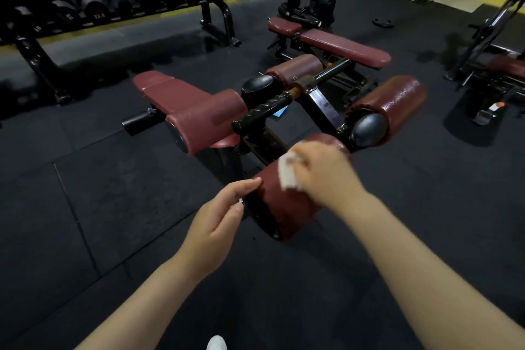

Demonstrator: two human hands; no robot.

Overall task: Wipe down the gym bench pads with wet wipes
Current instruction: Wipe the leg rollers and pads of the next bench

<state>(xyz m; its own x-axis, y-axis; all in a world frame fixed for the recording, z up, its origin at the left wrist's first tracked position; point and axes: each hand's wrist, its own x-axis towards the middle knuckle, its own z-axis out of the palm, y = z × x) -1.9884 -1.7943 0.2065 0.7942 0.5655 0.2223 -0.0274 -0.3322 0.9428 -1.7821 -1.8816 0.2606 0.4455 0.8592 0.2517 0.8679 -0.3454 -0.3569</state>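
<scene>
Nearest us, our right hand (322,172) presses a white wet wipe (287,175) onto the closest maroon roller pad (279,207), fingers curled over it, while our left hand (220,216) rests loosely spread against the pad's black end cap. We judge the roller could spin under pressure, letting the wipe skid off. Beyond, a studded black handle (262,113) and steel frame crowd the other rollers; dumbbell racks (85,3) stand farthest.

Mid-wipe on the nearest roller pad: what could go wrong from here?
The small white wet wipe covers little of the dark red cylindrical roller pad, so its underside may get missed. The left hand only touches the pad's black end, so the pad might turn under the right hand.
</scene>
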